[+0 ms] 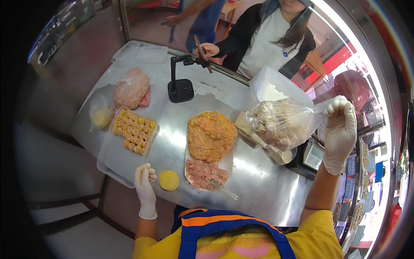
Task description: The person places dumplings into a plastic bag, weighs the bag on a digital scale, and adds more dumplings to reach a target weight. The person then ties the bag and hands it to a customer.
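My right hand (340,132), in a white glove, grips the gathered neck of a clear plastic bag (278,124) of pale, lumpy food over the table's right side. My gloved left hand (145,186) has its fingers curled beside the near edge of a clear plastic tray (113,165); whether it holds something small, I cannot tell. Rows of small yellow-wrapped dumplings (134,129) fill the tray's far part. A stack of round yellow wrappers (168,180) lies right of that hand. A white tray (231,165) bears an orange filling mound (212,136) and pink minced meat (203,173) with a metal spatula (224,189).
At the back left are a bag of minced meat (131,89), a smaller bag (101,113) and clear lids (152,53). A black stand (180,90) is mid-table. Behind the glass, a person (268,39) holds a phone (203,53); another person's arm shows. A scale (313,155) stands right.
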